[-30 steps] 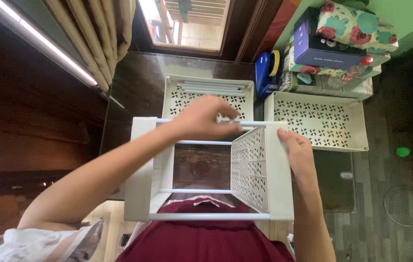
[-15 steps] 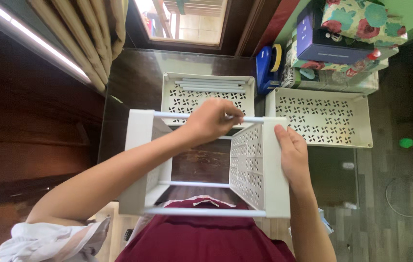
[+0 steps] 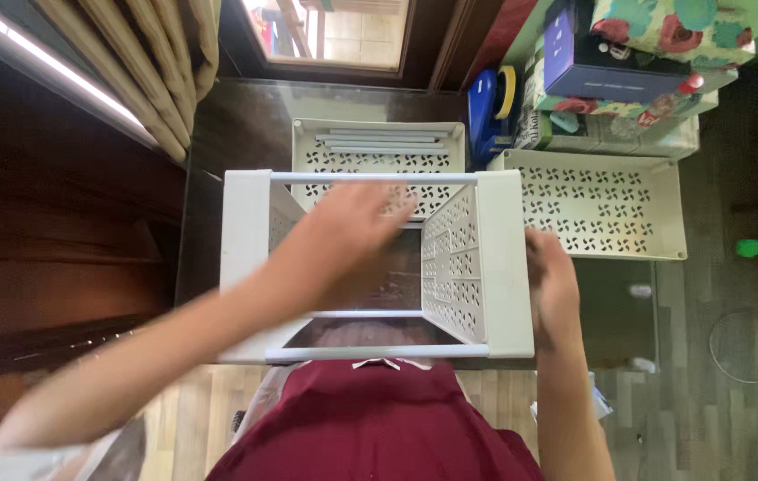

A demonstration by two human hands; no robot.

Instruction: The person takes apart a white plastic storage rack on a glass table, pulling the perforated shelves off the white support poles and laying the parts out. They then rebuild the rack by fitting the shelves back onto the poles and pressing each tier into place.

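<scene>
White rack frame (image 3: 379,267) stands on the dark worktop (image 3: 245,125), directly in front of the person. Right hand (image 3: 555,289) presses flat on its right side panel, apparently steadying it; left hand (image 3: 356,236), blurred, hovers inside with fingers loosely spread. Behind: perforated tray (image 3: 379,147) holding grey rods (image 3: 385,140); second tray (image 3: 601,205) holds nothing.

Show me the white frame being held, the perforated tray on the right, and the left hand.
white frame (image 3: 505,267), head view, on its right side panel.
perforated tray (image 3: 601,214), head view, on its patterned floor.
left hand (image 3: 352,236), head view, on its back.
</scene>
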